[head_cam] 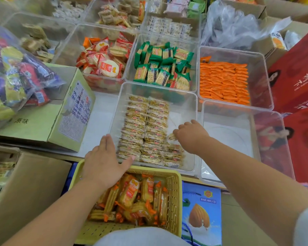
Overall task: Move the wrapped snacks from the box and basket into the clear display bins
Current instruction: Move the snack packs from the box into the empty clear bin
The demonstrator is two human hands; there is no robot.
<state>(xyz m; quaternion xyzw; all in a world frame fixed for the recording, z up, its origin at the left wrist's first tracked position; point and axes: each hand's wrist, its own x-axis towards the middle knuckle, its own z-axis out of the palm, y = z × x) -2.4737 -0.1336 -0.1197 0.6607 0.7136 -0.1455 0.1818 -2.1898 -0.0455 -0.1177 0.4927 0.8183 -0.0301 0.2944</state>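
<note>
A clear display bin (188, 103) in front of me holds rows of wrapped tan cracker snacks (144, 125). My right hand (190, 135) reaches into it and pinches one wrapped snack (171, 136) beside the rows. My left hand (103, 162) lies flat with straight fingers against the bin's near left corner, above the yellow basket (174, 181). Orange-wrapped snacks (137, 197) fill the basket. A brown cardboard box (30, 189) stands to the left of the basket.
An empty clear bin (242, 139) sits to the right. Behind are bins of green packs (164, 68), orange packs (224, 82) and red-white rice crackers (103, 63). A green carton (57, 118) with a candy bag (16, 77) stands left, red boxes (299, 82) right.
</note>
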